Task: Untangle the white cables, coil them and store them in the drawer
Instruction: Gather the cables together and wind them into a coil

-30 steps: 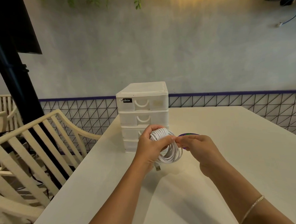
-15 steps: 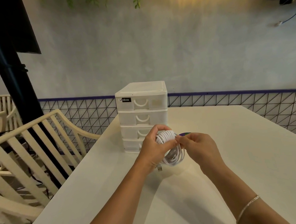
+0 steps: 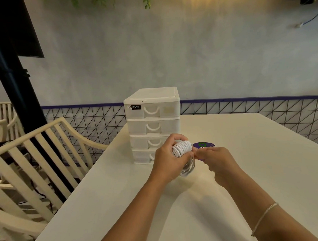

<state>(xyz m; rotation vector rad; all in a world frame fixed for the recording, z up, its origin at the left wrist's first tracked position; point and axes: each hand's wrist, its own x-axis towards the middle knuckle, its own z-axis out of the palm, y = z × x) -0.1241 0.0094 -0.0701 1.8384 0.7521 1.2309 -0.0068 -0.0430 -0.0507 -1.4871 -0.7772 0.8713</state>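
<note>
White table [image 3: 246, 153] by grey wall [image 3: 188, 56]; left hand [image 3: 167, 161], seemingly right hand [image 3: 217, 159], gripping coiled cable [image 3: 182, 148].

White cable coil [image 3: 183, 150], tightly looped, held above table just in front of closed 4-drawer unit [image 3: 152, 120].

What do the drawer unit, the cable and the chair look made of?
Drawer unit: likely plastic, white frame with semi-translucent, frosted drawer fronts and moulded arc handles. Cable coil, gripped by the left hand and pinched by the right hand: smooth white sheath, probably PVC or rubber; it bends into tight loops. Chair: cream-painted slats, wood or metal, can't tell.
</note>
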